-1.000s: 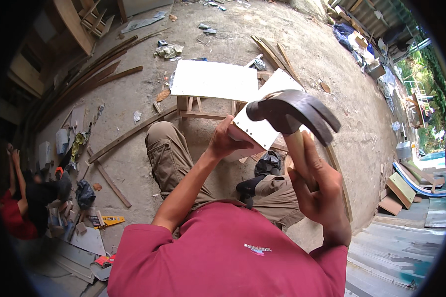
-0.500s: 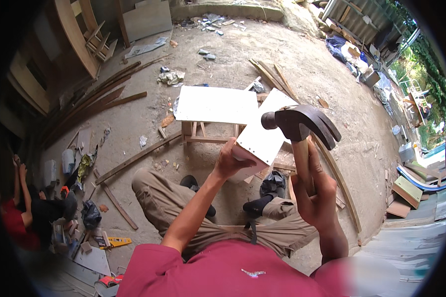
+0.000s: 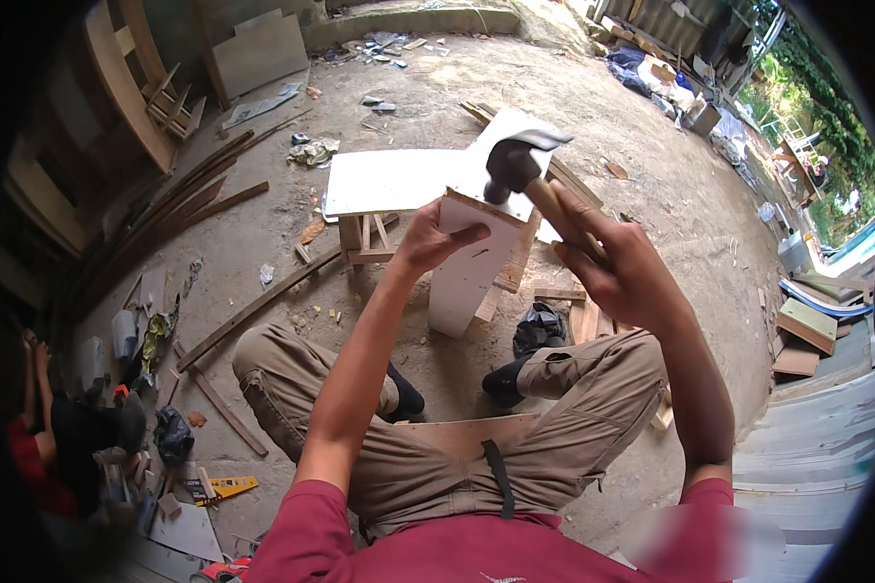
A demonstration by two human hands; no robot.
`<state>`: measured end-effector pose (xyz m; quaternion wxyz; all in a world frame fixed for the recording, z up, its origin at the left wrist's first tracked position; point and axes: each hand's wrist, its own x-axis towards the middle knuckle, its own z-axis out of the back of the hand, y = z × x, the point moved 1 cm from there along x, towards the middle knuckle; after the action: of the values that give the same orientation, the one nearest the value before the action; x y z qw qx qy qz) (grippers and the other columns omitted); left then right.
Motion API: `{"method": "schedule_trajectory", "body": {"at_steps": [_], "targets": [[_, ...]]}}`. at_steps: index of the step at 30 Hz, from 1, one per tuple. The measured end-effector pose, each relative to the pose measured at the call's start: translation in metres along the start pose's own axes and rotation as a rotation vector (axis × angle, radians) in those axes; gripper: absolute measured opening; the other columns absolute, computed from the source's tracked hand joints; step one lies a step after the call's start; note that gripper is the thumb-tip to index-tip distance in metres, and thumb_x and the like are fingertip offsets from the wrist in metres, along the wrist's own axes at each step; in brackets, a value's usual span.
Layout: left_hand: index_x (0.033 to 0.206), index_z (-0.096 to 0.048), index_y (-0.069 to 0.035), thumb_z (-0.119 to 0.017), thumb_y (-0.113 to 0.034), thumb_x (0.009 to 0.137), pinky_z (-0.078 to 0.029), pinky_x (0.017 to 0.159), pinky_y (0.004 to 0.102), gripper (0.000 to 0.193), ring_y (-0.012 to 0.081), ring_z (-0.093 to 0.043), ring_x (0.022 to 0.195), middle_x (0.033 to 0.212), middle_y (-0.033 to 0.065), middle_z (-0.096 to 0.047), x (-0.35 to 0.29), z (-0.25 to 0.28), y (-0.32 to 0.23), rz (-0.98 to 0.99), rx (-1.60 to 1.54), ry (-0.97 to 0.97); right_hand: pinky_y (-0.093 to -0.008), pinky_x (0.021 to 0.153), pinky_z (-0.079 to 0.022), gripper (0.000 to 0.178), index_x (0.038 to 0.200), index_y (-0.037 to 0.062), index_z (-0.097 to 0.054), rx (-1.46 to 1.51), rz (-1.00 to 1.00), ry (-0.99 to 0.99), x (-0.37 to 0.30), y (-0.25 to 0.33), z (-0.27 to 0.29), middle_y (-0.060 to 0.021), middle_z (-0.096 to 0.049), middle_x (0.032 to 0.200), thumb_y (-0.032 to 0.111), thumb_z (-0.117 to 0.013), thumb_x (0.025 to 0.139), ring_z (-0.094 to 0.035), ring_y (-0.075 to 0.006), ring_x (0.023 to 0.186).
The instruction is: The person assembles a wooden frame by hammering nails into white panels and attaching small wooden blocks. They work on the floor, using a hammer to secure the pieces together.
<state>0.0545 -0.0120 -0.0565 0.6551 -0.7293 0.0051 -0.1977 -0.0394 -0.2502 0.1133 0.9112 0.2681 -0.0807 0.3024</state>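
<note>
My right hand (image 3: 617, 264) grips the wooden handle of a claw hammer (image 3: 515, 167). Its dark head is over the near end of a white board piece, close to the top edge; whether it touches cannot be told. With my left hand (image 3: 430, 241) I hold the upper left corner of that white wooden assembly (image 3: 474, 257), thumb across its near face, fingers hidden behind. The assembly is a panel facing me joined to a white board reaching away from me. A low wooden stool-like frame with a white top (image 3: 389, 180) stands behind it.
Long wooden strips (image 3: 180, 214) lie on the left, and one batten (image 3: 262, 309) slants across the ground. A black plastic bag (image 3: 540, 328) is by my right foot. A yellow-handled saw (image 3: 226, 488) lies lower left, near another person (image 3: 44, 447). Corrugated sheets (image 3: 807, 476) are at right.
The hammer has come down and left from a raised position to the board's end. The white assembly is now tilted more upright, its near panel showing.
</note>
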Motion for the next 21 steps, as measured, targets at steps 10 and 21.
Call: {"method": "schedule_trajectory", "body": {"at_steps": [10,21], "targets": [[0.115,-0.068,-0.001,-0.088,-0.022,0.08,-0.057,0.083,0.0317,0.046,0.0151,-0.069,0.095,0.105,0.008,-0.074,-0.006,0.007,-0.015,0.052,0.135,0.068,-0.0335,0.078,-0.052,0.054,0.147,0.0056,-0.05,-0.023,0.009,0.024,0.013,0.011,-0.003,-0.0135,-0.07,0.098,0.012,-0.065,0.096,-0.064,-0.0155,0.081],[0.115,-0.071,-0.002,-0.085,-0.02,0.084,-0.057,0.08,0.0285,0.039,0.0121,-0.069,0.094,0.104,0.0057,-0.075,-0.033,-0.005,0.014,0.106,0.133,-0.092,-0.0322,0.058,-0.053,0.052,0.135,-0.0075,-0.053,0.375,-0.337,-0.057,0.005,0.006,-0.009,-0.0175,-0.07,0.087,0.019,-0.067,0.092,-0.065,-0.016,0.064]]}}
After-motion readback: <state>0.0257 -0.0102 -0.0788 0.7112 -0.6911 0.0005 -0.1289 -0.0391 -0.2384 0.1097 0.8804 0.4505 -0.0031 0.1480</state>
